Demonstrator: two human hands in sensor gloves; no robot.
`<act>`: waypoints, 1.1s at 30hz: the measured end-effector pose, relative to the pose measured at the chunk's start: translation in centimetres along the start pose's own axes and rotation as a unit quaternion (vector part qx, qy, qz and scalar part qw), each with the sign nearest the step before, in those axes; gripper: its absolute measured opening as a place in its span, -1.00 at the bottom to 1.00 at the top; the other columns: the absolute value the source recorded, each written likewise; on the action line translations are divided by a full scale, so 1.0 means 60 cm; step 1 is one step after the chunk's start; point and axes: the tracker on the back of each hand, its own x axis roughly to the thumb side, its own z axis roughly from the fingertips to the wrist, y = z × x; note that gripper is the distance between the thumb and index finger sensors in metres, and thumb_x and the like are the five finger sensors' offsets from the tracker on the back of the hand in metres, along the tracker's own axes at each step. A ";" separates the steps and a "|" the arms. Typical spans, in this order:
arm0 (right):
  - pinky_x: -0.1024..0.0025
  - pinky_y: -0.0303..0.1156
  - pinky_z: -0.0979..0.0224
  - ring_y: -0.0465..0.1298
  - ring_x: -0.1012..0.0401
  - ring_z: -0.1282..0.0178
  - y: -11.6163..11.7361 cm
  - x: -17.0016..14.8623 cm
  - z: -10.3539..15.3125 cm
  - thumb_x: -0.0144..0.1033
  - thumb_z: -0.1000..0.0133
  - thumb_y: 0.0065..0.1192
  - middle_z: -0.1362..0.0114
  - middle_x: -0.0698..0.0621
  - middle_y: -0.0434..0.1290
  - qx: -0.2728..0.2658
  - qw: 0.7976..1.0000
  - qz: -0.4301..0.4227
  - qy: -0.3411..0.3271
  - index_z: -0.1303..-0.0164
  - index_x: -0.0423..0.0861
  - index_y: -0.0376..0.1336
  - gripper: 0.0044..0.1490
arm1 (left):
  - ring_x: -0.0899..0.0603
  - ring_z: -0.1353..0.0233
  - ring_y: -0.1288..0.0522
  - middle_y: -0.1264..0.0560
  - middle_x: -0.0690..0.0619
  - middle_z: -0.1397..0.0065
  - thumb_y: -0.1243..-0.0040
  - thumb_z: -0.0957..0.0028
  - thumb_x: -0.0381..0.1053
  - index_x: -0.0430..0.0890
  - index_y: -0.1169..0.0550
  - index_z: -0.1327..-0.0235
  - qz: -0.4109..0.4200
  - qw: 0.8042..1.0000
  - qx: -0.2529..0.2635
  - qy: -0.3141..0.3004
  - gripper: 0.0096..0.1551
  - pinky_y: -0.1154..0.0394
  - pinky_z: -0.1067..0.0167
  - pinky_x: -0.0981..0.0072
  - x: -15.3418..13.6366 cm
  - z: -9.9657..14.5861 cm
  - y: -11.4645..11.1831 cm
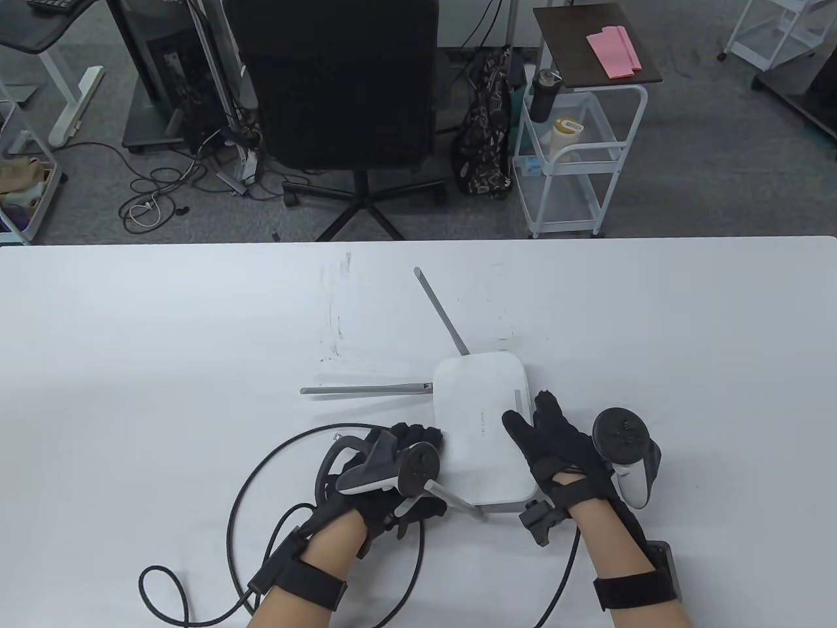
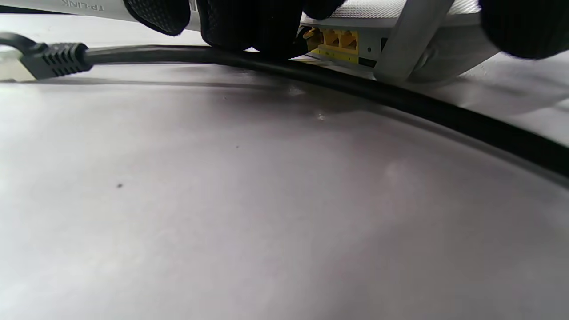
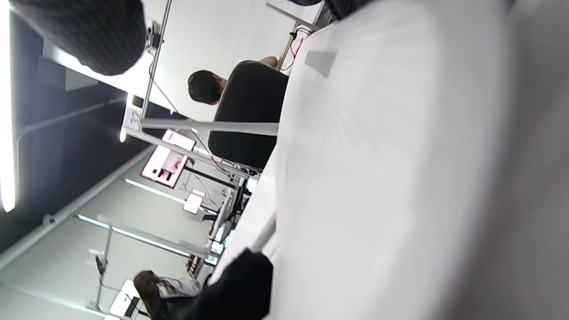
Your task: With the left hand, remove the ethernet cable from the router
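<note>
From the table view, my left hand (image 1: 386, 484) in its black sensor glove lies at the left edge of the flat white plastic router (image 1: 480, 428), which sits on the white bench (image 1: 163, 340) a little right of the middle, with its grey antennas spread outward. My left fingers (image 1: 418, 435) touch the router's left side, but the tracker on the back of the hand hides how they are bent, so I cannot tell if they hold something. The thin black ethernet cable (image 1: 261, 471) makes a wide loop on the bench to the left of this hand and passes under my wrist. My right hand (image 1: 562, 451) rests on the right part of the router top, fingers stretched flat on it and holding nothing. From the left wrist view, the cable (image 2: 400, 100) lies across the bench surface, and one black ribbed plug (image 2: 55, 58) lies free on the bench at the far left. My gloved fingers (image 2: 249, 26) press down near the yellow ports (image 2: 340, 40) on the router's edge, beside one grey antenna (image 2: 411, 38); whether they pinch a plug there is hidden. From the right wrist view, the router's white top (image 3: 378, 178) fills most of the picture, blurred, with my right fingers (image 3: 89, 33) at the top corner.
</note>
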 end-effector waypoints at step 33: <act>0.31 0.71 0.20 0.70 -0.01 0.12 0.009 -0.025 -0.008 -0.18 -0.28 0.16 -0.20 -0.34 0.42 0.050 0.982 -0.171 0.063 -0.52 -0.45 -0.23 -0.04 | -0.28 -0.74 -0.22 -0.18 -0.05 -0.74 -0.29 0.31 0.53 0.02 -0.08 -0.64 0.112 0.992 0.029 -0.060 0.30 -0.12 -0.60 -0.37 -0.039 0.037 0.032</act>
